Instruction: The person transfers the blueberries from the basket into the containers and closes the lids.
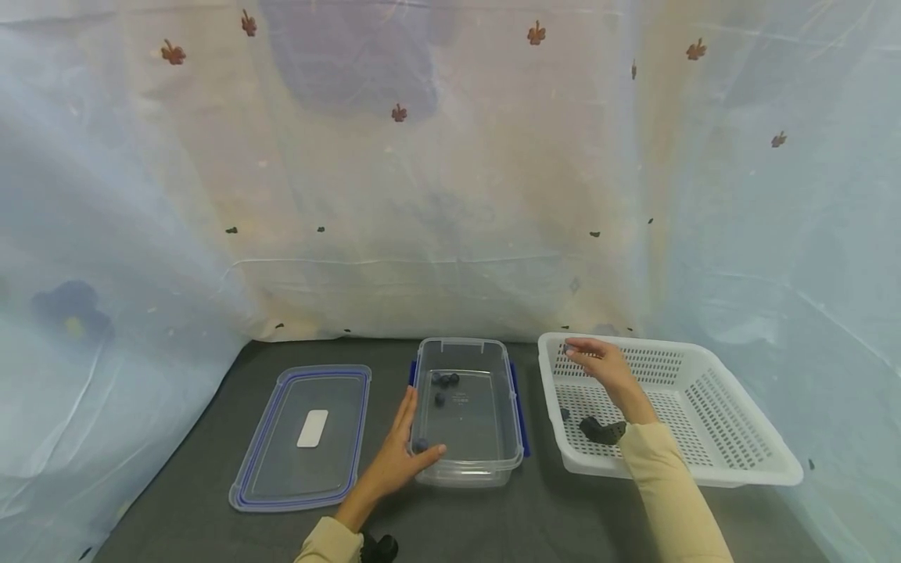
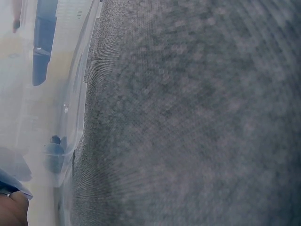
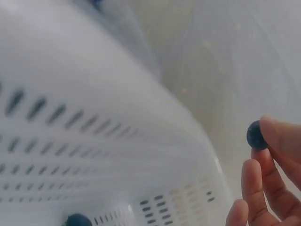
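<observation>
My right hand [image 1: 611, 375] is over the left side of the white perforated basket [image 1: 746, 422], pinching a blueberry [image 3: 257, 135] between thumb and fingertips. Another blueberry [image 3: 79, 220] lies in the basket below. My left hand [image 1: 396, 457] rests against the left side of a clear plastic container [image 1: 468, 461], fingers extended along its wall and thumb over the near left corner. Several blueberries [image 1: 439, 399] sit inside this container, one of them [image 1: 420, 445] close to the thumb. Only a bit of the left thumb [image 2: 13, 209] shows in the left wrist view.
A clear lid [image 1: 281, 469] with a blue seal and a white label [image 1: 312, 428] lies flat on the dark grey tabletop [image 1: 450, 524] at left. Blue side clips [image 1: 520, 410] hang from the container. A patterned plastic sheet [image 1: 450, 195] encloses the back and sides.
</observation>
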Motion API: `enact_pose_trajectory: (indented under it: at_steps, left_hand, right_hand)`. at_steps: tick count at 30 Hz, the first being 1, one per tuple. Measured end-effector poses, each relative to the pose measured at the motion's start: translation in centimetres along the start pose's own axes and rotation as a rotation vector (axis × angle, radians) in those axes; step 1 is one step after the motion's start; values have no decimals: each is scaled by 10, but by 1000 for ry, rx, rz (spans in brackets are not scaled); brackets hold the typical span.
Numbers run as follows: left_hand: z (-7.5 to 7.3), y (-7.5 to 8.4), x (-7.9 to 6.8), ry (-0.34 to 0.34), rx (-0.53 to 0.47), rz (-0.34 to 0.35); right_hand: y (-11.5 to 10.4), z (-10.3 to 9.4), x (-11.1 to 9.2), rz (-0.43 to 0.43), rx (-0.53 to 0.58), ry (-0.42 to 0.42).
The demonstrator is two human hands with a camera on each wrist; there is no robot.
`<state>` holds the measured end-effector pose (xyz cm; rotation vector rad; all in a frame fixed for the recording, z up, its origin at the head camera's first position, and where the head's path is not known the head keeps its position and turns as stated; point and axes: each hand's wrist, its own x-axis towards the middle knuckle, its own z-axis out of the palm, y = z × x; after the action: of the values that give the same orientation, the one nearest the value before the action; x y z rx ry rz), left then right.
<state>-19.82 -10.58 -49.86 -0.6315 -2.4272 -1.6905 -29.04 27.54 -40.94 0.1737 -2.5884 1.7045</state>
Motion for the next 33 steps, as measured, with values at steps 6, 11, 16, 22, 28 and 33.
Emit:
enact_pose_trajectory:
  at_steps: [6, 11, 16, 22, 28, 33]
  left_hand:
    - [-3, 17, -1, -12, -2, -17]
    - [1, -7, 1, -19, 15, -4]
    - [1, -8, 1, -16, 11, 5]
    - [1, -7, 1, -13, 6, 5]
    - [0, -5, 1, -20, -2, -14]
    - [-1, -4, 0, -27, -2, -26]
  right_hand:
    - [-24, 5, -20, -14, 116, 23]
    - [-30, 13, -32, -56, 159, 51]
    - [-40, 25, -45, -131, 217, 40]
    - [-50, 47, -60, -216, 254, 2]
    - [-53, 77, -69, -213, 258, -29]
    - [-50, 101, -70, -196, 270, -71]
